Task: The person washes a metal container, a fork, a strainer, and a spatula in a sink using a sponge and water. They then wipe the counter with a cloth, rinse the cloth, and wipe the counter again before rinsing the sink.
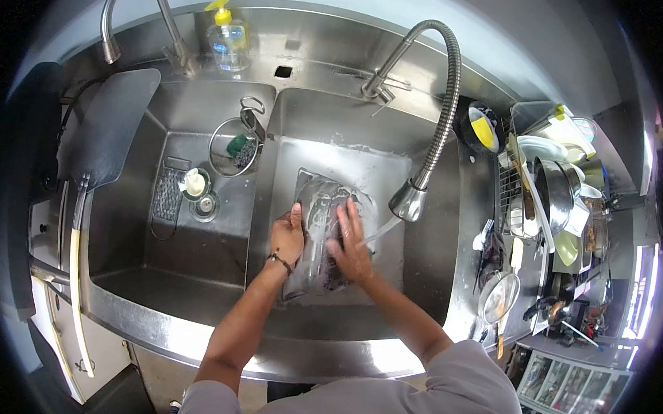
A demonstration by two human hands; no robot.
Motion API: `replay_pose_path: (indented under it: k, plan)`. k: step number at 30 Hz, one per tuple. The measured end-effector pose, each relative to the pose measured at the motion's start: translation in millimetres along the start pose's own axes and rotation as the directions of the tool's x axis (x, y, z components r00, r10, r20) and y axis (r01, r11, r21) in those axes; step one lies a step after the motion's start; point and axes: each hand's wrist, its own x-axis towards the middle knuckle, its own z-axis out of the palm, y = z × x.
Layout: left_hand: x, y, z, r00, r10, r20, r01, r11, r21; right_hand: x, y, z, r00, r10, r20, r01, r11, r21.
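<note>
In the right basin (pixel 425 182) of the steel sink lies a shiny, wet rectangular container (pixel 316 196) with suds on it. Whether it is clear plastic or metal is hard to tell. My left hand (pixel 287 241) grips its left edge, thumb up along the side and the other fingers mostly hidden. My right hand (pixel 353 246) lies over its right part with fingers stretched out. Close to the right hand hangs the head of a flexible faucet (pixel 407 202), and water runs from it toward the container.
The left basin (pixel 194 252) holds a grater (pixel 172 194), a small cup (pixel 195 184) and a wire basket (pixel 214 154) with a green scrubber. Behind stands a soap bottle (pixel 229 46). A long-handled peel (pixel 113 131) leans left. A dish rack (pixel 517 178) and strainer (pixel 499 297) are right.
</note>
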Motion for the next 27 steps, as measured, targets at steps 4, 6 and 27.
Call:
replay_pose_path:
  k: [4,6,27]
  plan:
    - [-3.7,-6.1,7.4,0.999,0.044,0.023,-0.042,0.996,-0.082,25.1,5.9,0.8,0.984,0.102,-0.146,-0.105,0.994,-0.011]
    - [-9.0,-0.9,8.4,0.989,0.128,0.069,-0.122,0.989,-0.082,34.0,-28.3,-10.0,0.978,-0.111,-0.174,0.075,0.977,-0.200]
    - [23.9,-33.1,-8.3,0.986,-0.130,0.101,0.161,0.886,-0.435,-52.3,62.1,-120.9,0.603,0.771,0.207,-0.402,0.069,0.913]
